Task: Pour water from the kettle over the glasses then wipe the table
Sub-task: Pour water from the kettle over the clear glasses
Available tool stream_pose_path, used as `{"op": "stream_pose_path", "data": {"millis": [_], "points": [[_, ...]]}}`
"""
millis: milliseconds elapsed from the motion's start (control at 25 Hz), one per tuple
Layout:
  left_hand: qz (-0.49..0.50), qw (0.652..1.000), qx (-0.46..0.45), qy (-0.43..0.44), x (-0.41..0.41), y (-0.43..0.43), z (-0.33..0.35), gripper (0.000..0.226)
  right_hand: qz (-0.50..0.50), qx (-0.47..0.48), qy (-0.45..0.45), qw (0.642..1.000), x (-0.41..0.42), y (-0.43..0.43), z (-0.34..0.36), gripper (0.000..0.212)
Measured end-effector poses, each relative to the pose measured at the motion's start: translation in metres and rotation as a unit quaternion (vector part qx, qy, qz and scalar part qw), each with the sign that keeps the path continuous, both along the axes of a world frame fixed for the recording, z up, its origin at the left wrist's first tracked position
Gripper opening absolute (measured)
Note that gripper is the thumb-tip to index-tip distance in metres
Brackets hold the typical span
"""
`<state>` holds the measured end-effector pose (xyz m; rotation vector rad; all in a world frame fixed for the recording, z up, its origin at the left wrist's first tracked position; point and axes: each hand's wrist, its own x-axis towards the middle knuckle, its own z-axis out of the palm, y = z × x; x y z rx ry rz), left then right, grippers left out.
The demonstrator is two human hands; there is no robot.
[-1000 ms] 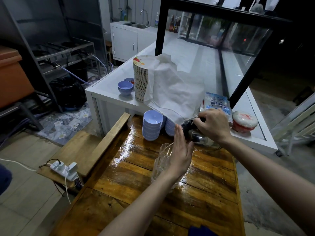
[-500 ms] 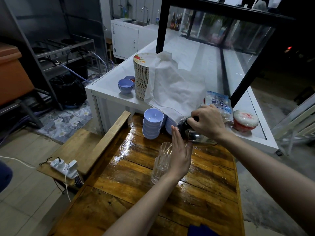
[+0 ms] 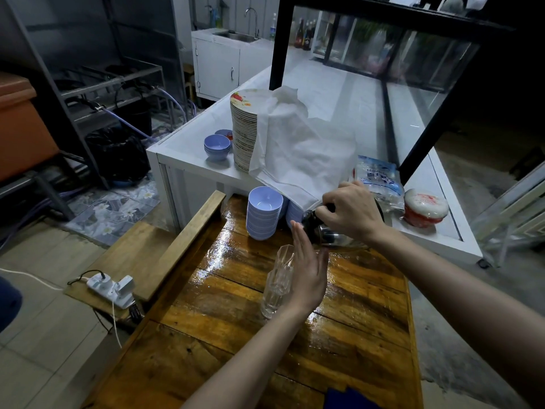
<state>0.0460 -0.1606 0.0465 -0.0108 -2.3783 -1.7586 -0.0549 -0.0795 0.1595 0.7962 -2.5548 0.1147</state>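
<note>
Stacked clear glasses lean on the wet wooden table. My left hand presses flat against their right side, fingers straight and together. My right hand grips the black handle of a shiny steel kettle, which sits low at the table's far end, tilted toward the glasses. A dark blue cloth shows at the near edge of the table.
Stacks of pale blue bowls stand at the table's far end. Behind is a white counter with a tall plate stack under a white cloth, more bowls, a plastic bag and a red-and-white container. A power strip lies on the left bench.
The kettle in my right hand has shifted slightly up and away. My left hand stays against the glasses, which look a little more upright.
</note>
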Motion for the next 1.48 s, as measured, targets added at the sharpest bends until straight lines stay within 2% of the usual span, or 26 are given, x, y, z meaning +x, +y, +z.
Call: {"op": "stream_pose_path", "data": {"millis": [480, 680, 800, 960, 1040, 1120, 1280, 1480], "points": [[0.001, 1.0, -0.001, -0.009, 0.001, -0.001, -0.005, 0.081, 0.016, -0.004, 0.003, 1.0, 0.0, -0.002, -0.006, 0.038], [0.002, 1.0, -0.007, 0.0, -0.003, 0.002, -0.009, 0.075, 0.0, -0.03, -0.028, 0.999, 0.0, 0.008, -0.01, 0.041], [-0.012, 1.0, -0.021, 0.0, -0.005, 0.002, -0.004, 0.07, -0.024, -0.077, -0.047, 0.996, -0.003, 0.019, -0.015, 0.044], [-0.066, 0.992, -0.103, 0.015, -0.013, 0.005, 0.003, 0.068, -0.057, -0.214, -0.102, 0.97, 0.006, 0.054, -0.026, 0.039], [-0.098, 0.981, -0.161, 0.038, -0.018, 0.01, 0.007, 0.065, -0.104, -0.298, -0.133, 0.939, 0.013, 0.077, -0.038, 0.041], [-0.136, 0.967, -0.208, 0.061, -0.023, 0.02, 0.009, 0.063, -0.167, -0.393, -0.161, 0.89, 0.024, 0.101, -0.055, 0.038], [-0.242, 0.921, -0.296, 0.075, -0.038, 0.055, 0.005, 0.062, -0.273, -0.549, -0.184, 0.768, 0.053, 0.15, -0.103, 0.032], [-0.358, 0.833, -0.418, 0.05, -0.048, 0.109, -0.027, 0.062, -0.379, -0.68, -0.198, 0.596, 0.082, 0.196, -0.177, 0.025]]}}
